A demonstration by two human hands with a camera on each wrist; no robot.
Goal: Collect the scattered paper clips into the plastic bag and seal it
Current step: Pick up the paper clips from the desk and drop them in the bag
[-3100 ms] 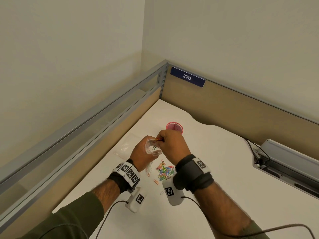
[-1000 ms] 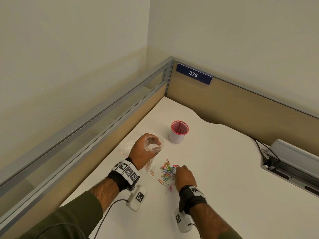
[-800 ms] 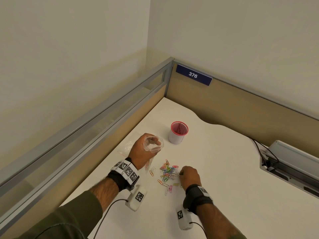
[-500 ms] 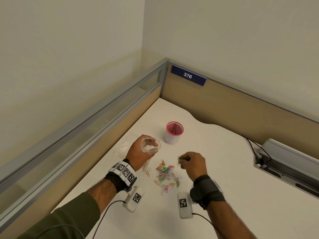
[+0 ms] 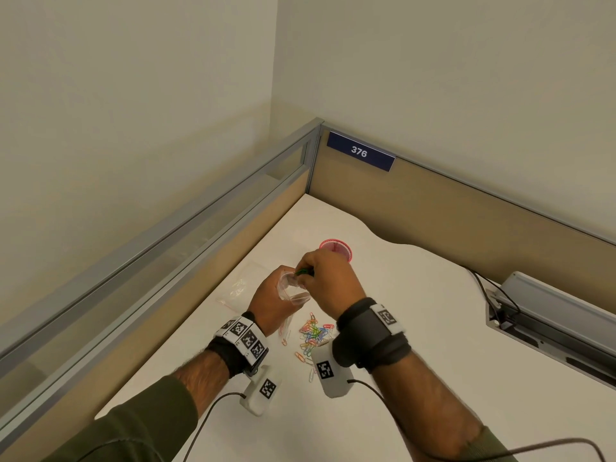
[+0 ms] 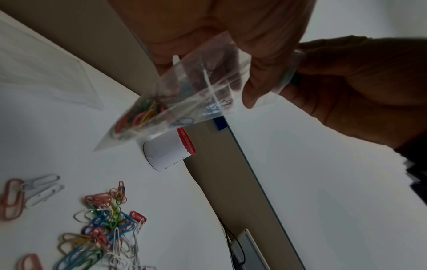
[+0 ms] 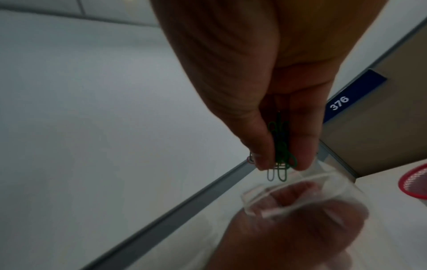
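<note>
My left hand (image 5: pixel 270 305) grips a small clear plastic bag (image 5: pixel 291 288) above the desk, its mouth held open. Several coloured clips lie in the bag's (image 6: pixel 184 102) lower corner. My right hand (image 5: pixel 328 281) pinches a few green paper clips (image 7: pixel 280 155) between thumb and fingers right over the bag's mouth (image 7: pixel 298 193). A pile of coloured paper clips (image 5: pixel 313 336) lies on the white desk below the hands, with the clips (image 6: pixel 101 228) spread loosely.
A white cup with a red mesh rim (image 5: pixel 336 250) stands just behind the hands. Another clear bag (image 5: pixel 240 288) lies flat to the left. Partition walls (image 5: pixel 433 211) close the desk's back and left. A grey cable tray (image 5: pixel 550 318) sits at the right.
My right hand picked up clips from the pile, rose and moved left to the bag's mouth. The left hand has kept the bag open in about the same place.
</note>
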